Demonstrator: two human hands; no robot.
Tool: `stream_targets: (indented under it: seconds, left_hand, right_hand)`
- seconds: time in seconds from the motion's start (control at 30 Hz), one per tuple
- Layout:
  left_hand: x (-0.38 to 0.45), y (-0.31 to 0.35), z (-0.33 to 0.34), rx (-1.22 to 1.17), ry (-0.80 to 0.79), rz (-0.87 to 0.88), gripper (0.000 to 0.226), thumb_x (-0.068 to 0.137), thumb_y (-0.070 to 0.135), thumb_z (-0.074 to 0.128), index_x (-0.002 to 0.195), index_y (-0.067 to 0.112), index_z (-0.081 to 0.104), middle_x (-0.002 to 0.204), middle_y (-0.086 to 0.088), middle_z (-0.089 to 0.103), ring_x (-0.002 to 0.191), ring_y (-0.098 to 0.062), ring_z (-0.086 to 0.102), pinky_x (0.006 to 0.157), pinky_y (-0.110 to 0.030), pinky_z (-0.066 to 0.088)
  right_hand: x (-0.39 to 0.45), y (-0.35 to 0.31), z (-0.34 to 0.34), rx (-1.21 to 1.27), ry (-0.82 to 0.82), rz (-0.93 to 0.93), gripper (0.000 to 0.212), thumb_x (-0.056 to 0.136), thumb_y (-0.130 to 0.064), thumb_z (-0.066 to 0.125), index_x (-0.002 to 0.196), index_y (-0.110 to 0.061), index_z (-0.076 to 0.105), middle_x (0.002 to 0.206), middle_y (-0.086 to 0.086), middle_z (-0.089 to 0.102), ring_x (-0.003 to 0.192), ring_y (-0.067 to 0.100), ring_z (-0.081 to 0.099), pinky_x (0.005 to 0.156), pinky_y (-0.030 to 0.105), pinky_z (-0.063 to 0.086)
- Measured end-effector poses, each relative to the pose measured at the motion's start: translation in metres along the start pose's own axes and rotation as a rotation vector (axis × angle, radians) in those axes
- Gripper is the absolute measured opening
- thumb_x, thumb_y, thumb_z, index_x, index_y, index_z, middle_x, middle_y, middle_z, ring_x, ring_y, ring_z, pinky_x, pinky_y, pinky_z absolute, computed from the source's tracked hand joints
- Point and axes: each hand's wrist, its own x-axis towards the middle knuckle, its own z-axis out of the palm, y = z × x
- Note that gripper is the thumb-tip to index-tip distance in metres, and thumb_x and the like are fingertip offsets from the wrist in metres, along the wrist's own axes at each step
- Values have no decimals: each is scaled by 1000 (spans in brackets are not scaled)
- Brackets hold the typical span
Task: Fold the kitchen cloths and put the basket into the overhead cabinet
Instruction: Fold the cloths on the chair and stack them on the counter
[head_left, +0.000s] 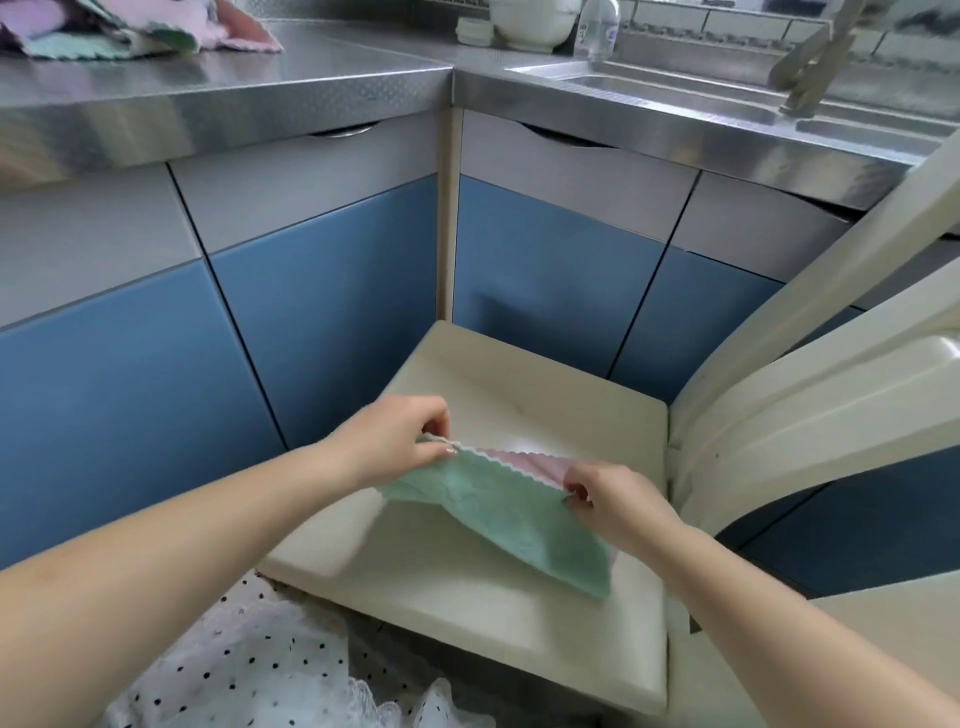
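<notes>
A green kitchen cloth with a pink reverse side and a scalloped edge hangs above the seat of a cream chair. My left hand pinches its upper left corner. My right hand pinches the upper right corner. The cloth is doubled over, its lower edge drooping toward the seat. A heap of pink and green cloths lies on the steel counter at the top left. No basket is in view.
Blue and grey cabinet doors run under the counter, meeting in a corner behind the chair. A steel sink with a tap sits at the top right, a white bowl and a clear bottle behind it. The chair's back rises on the right.
</notes>
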Motion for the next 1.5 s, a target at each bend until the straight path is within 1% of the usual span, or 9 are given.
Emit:
stream_targets:
  seconds: [0.13,0.3,0.43,0.77,1.17,1.27,1.33,1.43,1.5]
  left_hand:
    - [13,4,-39,4,86,80,10,85,28,67,95,24,68,93,12,67,91,-5,59,79,-23,47]
    - [44,7,-84,236,207,111,17,92,28,56,101,23,69,101,8,65,96,-14,58,81,-31,48]
    - [72,12,-108,361,344,52,24,95,32,48,99,19,68,97,1,61,92,-22,58,73,-34,48]
    - [99,20,-130,186,636,79,18,94,18,46,97,19,63,101,0,63,93,-25,57,66,-30,35]
    - [17,-37,11,181,112,-41,21,98,24,42,101,19,62,104,3,62,93,-18,57,76,-34,48]
    - [-1,-44,40,147,5,-72,21,98,26,39,94,17,57,96,0,61,87,-20,54,73,-35,46]
    - [-12,-45,53,73,-32,-114,18,97,24,39,95,19,56,92,0,60,82,-19,54,70,-34,43]
    - [-25,-47,64,35,-11,-165,16,98,27,39,95,21,53,84,2,60,74,-19,55,63,-33,42]
    - [-31,-47,68,65,57,-168,13,98,28,39,89,23,48,77,3,56,69,-21,53,59,-32,37]
  right_hand:
    - [13,2,-55,85,124,68,12,95,-28,44,98,-18,48,81,3,68,69,21,67,67,36,54]
    - [40,8,-127,-34,310,29,24,91,-24,53,113,-18,60,108,4,67,101,28,59,78,30,45]
    - [66,9,-164,16,446,40,20,88,-16,53,104,-14,65,104,4,66,99,27,58,75,30,42]
    - [74,9,-185,43,661,19,19,92,-18,52,107,-10,58,113,5,58,92,26,57,68,30,41]
    - [13,13,-39,-148,102,99,18,89,-23,48,98,-17,63,105,1,63,99,25,56,79,33,48]
    - [-1,14,-14,-297,8,88,24,87,-33,49,105,-29,63,138,-5,46,130,25,34,106,44,25]
    - [-8,12,-4,-218,-125,86,25,87,-33,48,106,-29,62,133,-4,46,136,24,29,111,54,12]
    - [-19,7,-1,23,-261,164,24,88,-30,44,104,-20,57,99,1,57,99,24,56,84,34,42]
    - [-23,6,-2,120,-237,217,23,88,-28,44,102,-15,57,95,6,61,85,25,58,64,29,39]
